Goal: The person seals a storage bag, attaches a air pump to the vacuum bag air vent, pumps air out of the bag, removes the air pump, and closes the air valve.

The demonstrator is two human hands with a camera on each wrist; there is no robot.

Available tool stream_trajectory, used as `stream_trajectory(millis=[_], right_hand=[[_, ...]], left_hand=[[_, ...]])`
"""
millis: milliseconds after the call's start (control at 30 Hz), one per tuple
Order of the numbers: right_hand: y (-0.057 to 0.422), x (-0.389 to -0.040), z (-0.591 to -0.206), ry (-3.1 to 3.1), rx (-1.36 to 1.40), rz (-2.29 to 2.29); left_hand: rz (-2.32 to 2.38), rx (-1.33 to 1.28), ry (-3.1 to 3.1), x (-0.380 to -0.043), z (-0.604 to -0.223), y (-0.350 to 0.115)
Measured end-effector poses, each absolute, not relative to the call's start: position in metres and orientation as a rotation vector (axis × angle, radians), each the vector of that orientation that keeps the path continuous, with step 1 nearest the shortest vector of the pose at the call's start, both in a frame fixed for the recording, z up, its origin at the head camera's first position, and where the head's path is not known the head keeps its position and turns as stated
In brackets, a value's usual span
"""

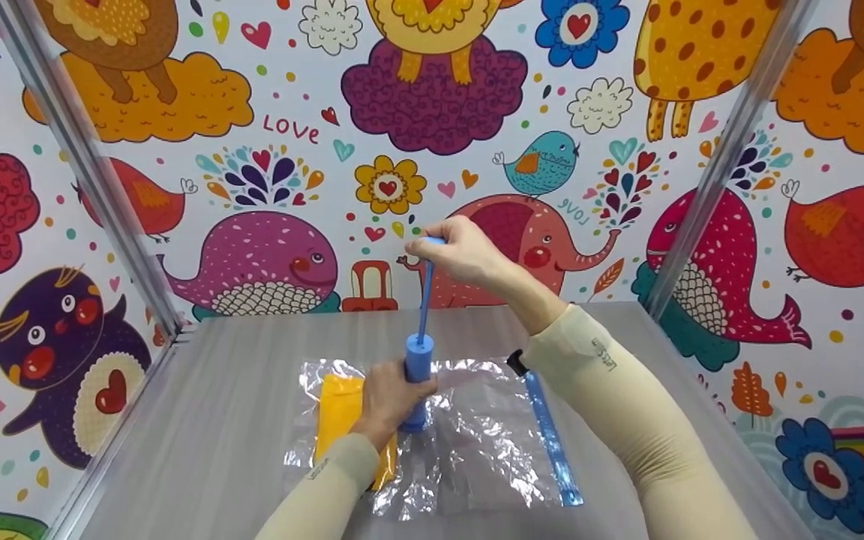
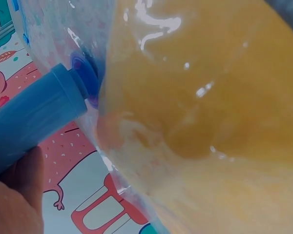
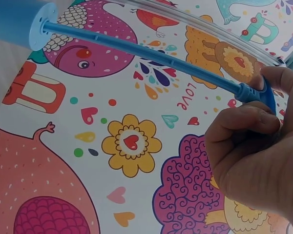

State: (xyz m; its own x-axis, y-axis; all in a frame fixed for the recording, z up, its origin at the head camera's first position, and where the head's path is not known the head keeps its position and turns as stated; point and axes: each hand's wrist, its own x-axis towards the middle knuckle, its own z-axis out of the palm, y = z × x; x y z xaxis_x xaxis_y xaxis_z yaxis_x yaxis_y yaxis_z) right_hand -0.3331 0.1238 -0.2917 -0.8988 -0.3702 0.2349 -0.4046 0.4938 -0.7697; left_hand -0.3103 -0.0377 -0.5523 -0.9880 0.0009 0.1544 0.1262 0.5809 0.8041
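Observation:
A blue hand pump stands upright on a clear plastic bag, its thin rod drawn far out of the barrel. My left hand grips the barrel low down, thumb across its near side. High above, my right hand holds the pump's handle, fingers curled round it. In the left wrist view the barrel's end meets a round blue-purple valve on the bag. Folded yellow cloth-like material lies inside the bag's left part, partly hidden by my left hand and forearm.
The bag lies on a grey wood-grain table, with a blue sealing strip along its right edge. Behind and beside stand printed panels with cartoon animals, joined by metal corner posts.

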Motion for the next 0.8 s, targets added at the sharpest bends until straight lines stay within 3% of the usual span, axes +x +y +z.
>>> stream_trajectory(millis=[800], right_hand=[[0.117, -0.340, -0.358, -2.910, 0.742, 1.098]], left_hand=[[-1.200, -0.283, -2.612, -0.310, -0.554, -0.040]])
